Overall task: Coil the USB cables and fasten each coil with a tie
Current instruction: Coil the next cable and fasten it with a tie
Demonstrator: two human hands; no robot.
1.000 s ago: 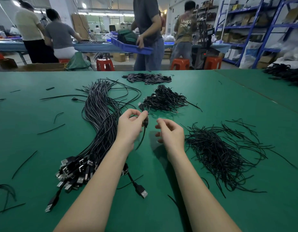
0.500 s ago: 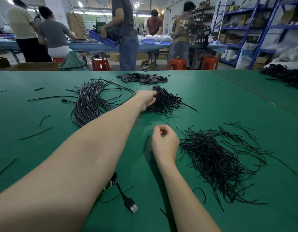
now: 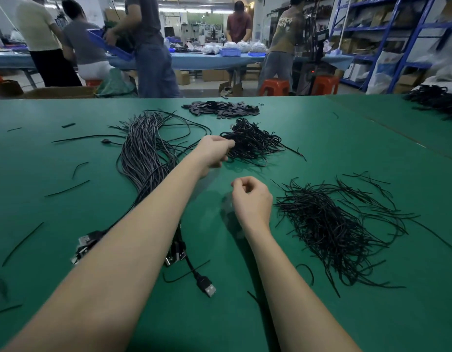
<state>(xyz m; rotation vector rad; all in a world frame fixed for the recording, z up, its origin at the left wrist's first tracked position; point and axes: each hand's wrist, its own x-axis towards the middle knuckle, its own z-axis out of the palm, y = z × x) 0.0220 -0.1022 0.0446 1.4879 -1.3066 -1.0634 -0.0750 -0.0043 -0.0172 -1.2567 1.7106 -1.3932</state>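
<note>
USB cables (image 3: 146,158) lie in a long loose bundle on the left of the green table (image 3: 321,148), plugs (image 3: 179,252) toward us, partly under the left forearm; one loose plug (image 3: 208,288) sits nearer us. Only one view, the head camera. We see the left hand (image 3: 212,151) stretched out to the near edge of the small pile of coiled cables (image 3: 250,141); its fingers are curled at the pile's edge, but we cannot tell if they pinch a coil or hold nothing. The right hand (image 3: 253,199) hovers near the middle, fingers curled in, thumb against fingertips; whether a tie is pinched there we cannot tell. The big heap of ties (image 3: 334,224) lies just right of it. A flat pile of dark strips (image 3: 220,109) sits at the far edge. We judge the step as dropping a finished coil onto the pile. Next move calls for pulling one cable free from the bundle and one tie from the heap without dragging others
</note>
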